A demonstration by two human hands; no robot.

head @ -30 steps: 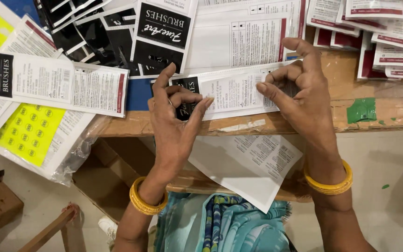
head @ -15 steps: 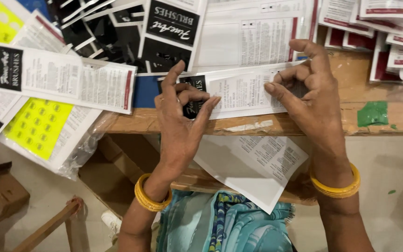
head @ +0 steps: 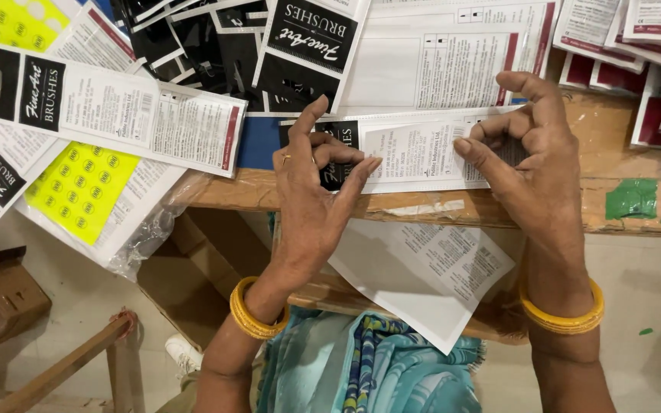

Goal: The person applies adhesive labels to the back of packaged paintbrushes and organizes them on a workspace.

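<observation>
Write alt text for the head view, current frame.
Two bare hands, left hand and right hand, pinch the ends of a long white printed card at the edge of a wooden table. More black-and-white cards and a yellow sticker sheet lie to the left.

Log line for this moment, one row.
left hand: on card's black end | right hand: pinching printed card | card: flat at bench edge

wooden table [head: 499, 210], printed packets [head: 116, 107], sticker sheet [head: 89, 191]
</observation>
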